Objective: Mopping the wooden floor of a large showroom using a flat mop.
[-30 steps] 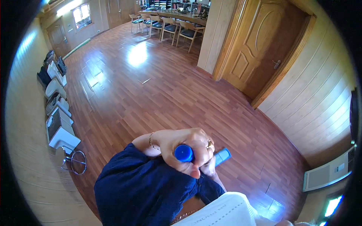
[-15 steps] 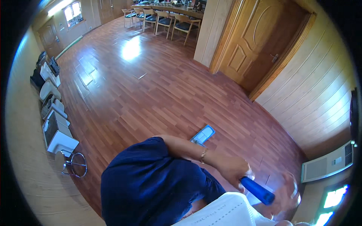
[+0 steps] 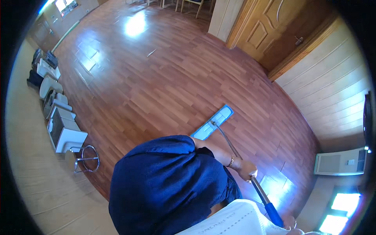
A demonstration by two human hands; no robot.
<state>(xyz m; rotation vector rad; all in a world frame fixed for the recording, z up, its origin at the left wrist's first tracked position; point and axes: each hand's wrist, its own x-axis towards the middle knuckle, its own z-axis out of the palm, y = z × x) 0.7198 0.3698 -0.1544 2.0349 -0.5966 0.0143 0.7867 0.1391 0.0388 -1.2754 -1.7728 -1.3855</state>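
A flat mop stands in front of me, its light blue rectangular mop head (image 3: pixel 212 122) lying flat on the wood-look floor. From it a silver metal pole (image 3: pixel 230 145) slants toward me and ends in a dark blue grip (image 3: pixel 273 214). My left hand (image 3: pixel 247 170), with a gold bracelet at the wrist, is closed around the metal pole below the grip. At the grip's upper end is my right hand (image 3: pixel 289 222), curled against it and partly cut off by the lower edge. My dark blue sleeve (image 3: pixel 164 176) and some white fabric (image 3: pixel 231 219) cover the lower middle.
Along the left wall stand white appliance-like boxes (image 3: pixel 66 131) and a round stool with chrome legs (image 3: pixel 87 158). A wooden door (image 3: pixel 270 29) is at the right, a white air-conditioner unit (image 3: pixel 340 161) lower right. Chairs (image 3: pixel 192 4) stand at the far end.
My left hand has shifted from the blue grip down onto the metal pole. My right hand, blurred before, is now at the grip's end. More of the mop head shows, and the view has tilted down.
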